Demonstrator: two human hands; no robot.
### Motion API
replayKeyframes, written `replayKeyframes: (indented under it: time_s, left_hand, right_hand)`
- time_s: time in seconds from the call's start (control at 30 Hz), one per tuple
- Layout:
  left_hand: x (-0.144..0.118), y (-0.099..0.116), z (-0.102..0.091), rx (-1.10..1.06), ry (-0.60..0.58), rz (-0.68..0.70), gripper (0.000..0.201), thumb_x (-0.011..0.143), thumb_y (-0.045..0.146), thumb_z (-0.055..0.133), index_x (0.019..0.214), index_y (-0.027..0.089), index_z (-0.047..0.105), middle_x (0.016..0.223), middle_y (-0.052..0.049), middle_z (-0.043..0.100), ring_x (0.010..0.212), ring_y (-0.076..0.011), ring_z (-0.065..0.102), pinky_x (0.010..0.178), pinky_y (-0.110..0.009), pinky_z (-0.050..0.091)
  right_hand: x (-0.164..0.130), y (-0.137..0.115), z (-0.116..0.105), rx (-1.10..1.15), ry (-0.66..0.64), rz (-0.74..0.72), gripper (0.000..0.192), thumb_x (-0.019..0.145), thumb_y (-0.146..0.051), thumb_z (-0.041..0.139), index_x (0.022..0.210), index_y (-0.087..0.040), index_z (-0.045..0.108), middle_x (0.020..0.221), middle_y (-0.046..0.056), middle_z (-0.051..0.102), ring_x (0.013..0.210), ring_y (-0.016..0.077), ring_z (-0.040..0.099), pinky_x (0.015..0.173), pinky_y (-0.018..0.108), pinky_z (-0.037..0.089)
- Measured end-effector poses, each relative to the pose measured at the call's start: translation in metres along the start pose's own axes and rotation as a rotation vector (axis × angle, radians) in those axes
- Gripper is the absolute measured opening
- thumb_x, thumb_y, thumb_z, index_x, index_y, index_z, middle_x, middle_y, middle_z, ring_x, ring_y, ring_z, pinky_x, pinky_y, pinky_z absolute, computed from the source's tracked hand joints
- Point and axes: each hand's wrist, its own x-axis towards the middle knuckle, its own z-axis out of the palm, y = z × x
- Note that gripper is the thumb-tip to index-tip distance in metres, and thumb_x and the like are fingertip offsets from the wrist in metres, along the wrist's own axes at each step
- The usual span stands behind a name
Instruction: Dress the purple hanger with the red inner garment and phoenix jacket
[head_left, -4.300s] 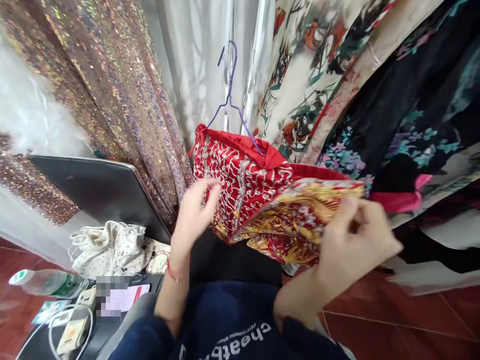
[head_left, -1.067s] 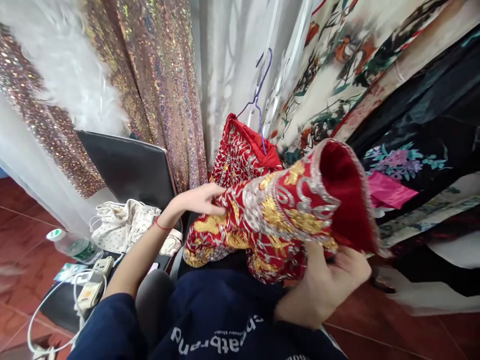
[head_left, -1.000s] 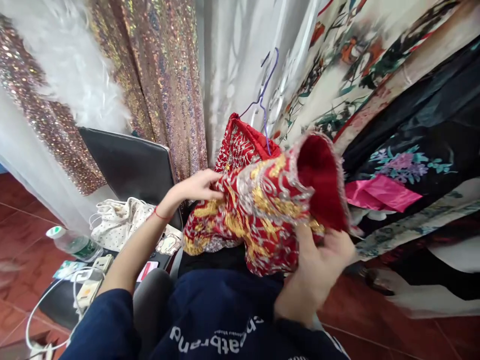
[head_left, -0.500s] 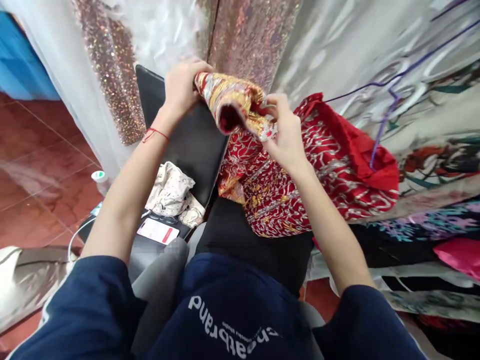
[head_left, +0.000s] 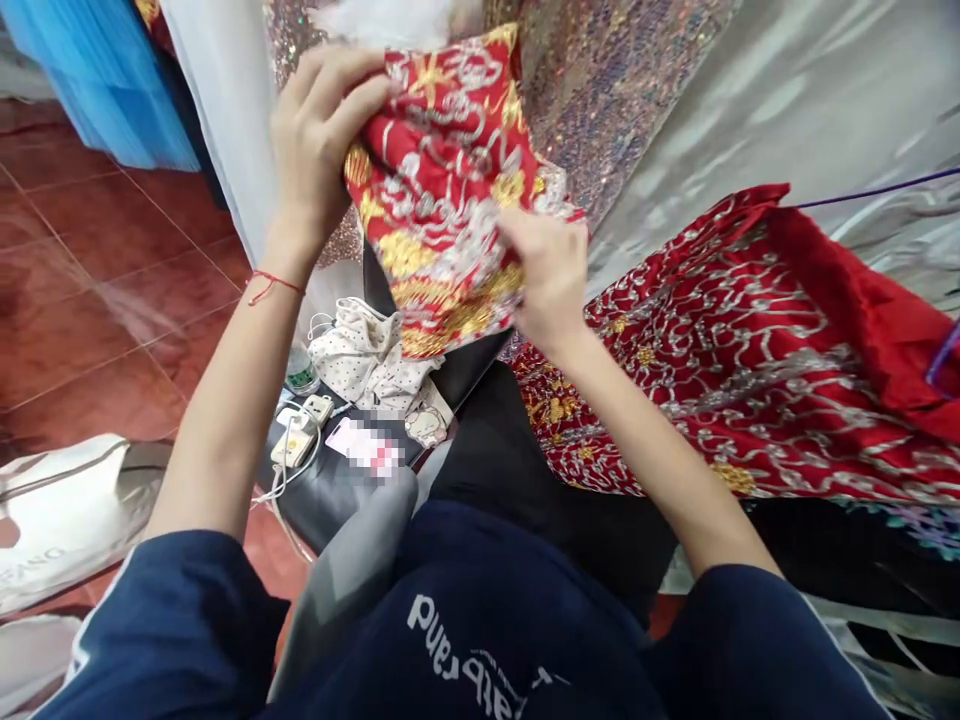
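A red piece of fabric (head_left: 450, 150) embroidered in gold and silver is held up before me, spread fairly flat between both hands. My left hand (head_left: 319, 130) grips its upper left edge, thumb on the front and the other fingers partly behind it. At its lower right side, my right hand (head_left: 551, 280) pinches the cloth; part of those fingers is hidden. Below and to the right, a larger red embroidered garment (head_left: 697, 340) with silver squiggles drapes across my lap and off to the right. Whether the two pieces are joined cannot be made out.
A black chair (head_left: 322, 500) at my left bears a phone (head_left: 360, 445), a power strip (head_left: 300, 435) with white cables and a dotted white cloth (head_left: 367, 350). A white bag (head_left: 67, 510) lies on the tiled floor (head_left: 82, 270). Sequined fabric (head_left: 600, 90) hangs ahead.
The embroidered fabric, earlier bunched into a rolled tube, is now opened out with its red face showing. My left hand has moved left and up; the larger garment appears farther right.
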Motion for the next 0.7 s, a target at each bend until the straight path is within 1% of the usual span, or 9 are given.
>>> replayKeyframes:
  time_s: [0.07,0.1,0.17,0.23,0.33,0.43,0.53,0.6,0.7]
  left_hand:
    - [-0.020,-0.010,0.009,-0.049,-0.113,-0.003,0.063,0.103,0.061,0.011,0.138,0.023,0.048,0.153,0.013,0.046,0.140,0.0021,0.028,0.122,-0.025,0.020]
    - [-0.029,-0.013,0.015,-0.095,-0.166,-0.026,0.061,0.103,0.061,0.015,0.139,0.022,0.045,0.153,0.013,0.044,0.141,0.0020,0.024,0.124,-0.026,0.017]
    - [-0.044,-0.015,0.025,-0.227,-0.244,-0.088,0.057,0.101,0.063,0.033,0.140,0.023,0.044,0.153,0.013,0.044,0.145,-0.0008,0.017,0.126,-0.029,0.012]
    - [-0.054,-0.015,0.031,-0.360,-0.271,-0.146,0.055,0.094,0.058,0.050,0.139,0.027,0.048,0.151,0.007,0.048,0.149,-0.0087,0.017,0.126,-0.037,0.015]
    - [-0.063,-0.012,0.028,-0.396,-0.277,-0.178,0.051,0.087,0.044,0.057,0.136,0.029,0.054,0.149,-0.002,0.052,0.151,-0.0202,0.024,0.123,-0.048,0.021]
    - [-0.065,-0.010,0.021,-0.294,-0.224,-0.123,0.050,0.084,0.036,0.057,0.134,0.028,0.055,0.149,-0.007,0.053,0.149,-0.0263,0.031,0.121,-0.053,0.025]
    - [-0.057,0.001,0.016,-0.195,-0.095,-0.043,0.043,0.087,0.036,0.054,0.128,0.025,0.057,0.148,-0.011,0.053,0.145,-0.0306,0.038,0.118,-0.054,0.030]
    - [-0.048,0.020,0.012,-0.158,0.013,0.001,0.037,0.089,0.035,0.051,0.125,0.025,0.057,0.146,-0.012,0.054,0.141,-0.0318,0.043,0.117,-0.054,0.033]
    - [-0.035,0.068,0.011,-0.178,0.150,0.076,0.032,0.092,0.033,0.049,0.122,0.027,0.057,0.142,-0.011,0.056,0.136,-0.0310,0.048,0.115,-0.053,0.036]
  right_hand:
    - [-0.014,-0.006,0.028,0.043,-0.128,-0.001,0.040,0.103,-0.020,0.031,0.139,-0.023,0.048,0.145,0.009,0.057,0.142,0.0268,0.047,0.112,0.056,0.039]
    - [-0.019,-0.007,0.040,0.059,-0.184,-0.003,0.041,0.103,-0.019,0.029,0.139,-0.023,0.049,0.146,0.012,0.056,0.143,0.0285,0.045,0.112,0.058,0.039]
    - [-0.028,-0.006,0.057,0.073,-0.263,-0.005,0.043,0.102,-0.017,0.027,0.138,-0.021,0.050,0.149,0.016,0.053,0.146,0.0314,0.042,0.111,0.061,0.037]
    - [-0.032,-0.004,0.064,0.064,-0.324,-0.016,0.044,0.102,-0.016,0.025,0.139,-0.018,0.050,0.152,0.019,0.049,0.147,0.0330,0.039,0.112,0.064,0.036]
    - [-0.037,-0.004,0.064,0.035,-0.416,-0.078,0.047,0.102,-0.013,0.025,0.143,-0.014,0.046,0.156,0.022,0.042,0.150,0.0318,0.034,0.115,0.061,0.033]
    - [-0.042,-0.009,0.062,-0.018,-0.455,-0.148,0.052,0.098,-0.006,0.028,0.148,-0.008,0.041,0.159,0.025,0.035,0.151,0.0317,0.030,0.117,0.057,0.032]
    - [-0.047,-0.016,0.055,-0.124,-0.401,-0.250,0.060,0.090,0.001,0.037,0.149,-0.004,0.038,0.160,0.026,0.031,0.152,0.0336,0.028,0.117,0.053,0.032]
    - [-0.054,-0.021,0.045,-0.199,-0.334,-0.357,0.060,0.088,-0.001,0.041,0.148,-0.005,0.040,0.160,0.025,0.034,0.151,0.0341,0.032,0.115,0.050,0.032]
    - [-0.072,-0.021,0.016,-0.298,-0.253,-0.499,0.045,0.093,-0.009,0.043,0.137,-0.010,0.052,0.152,0.021,0.048,0.143,0.0316,0.045,0.108,0.047,0.035]
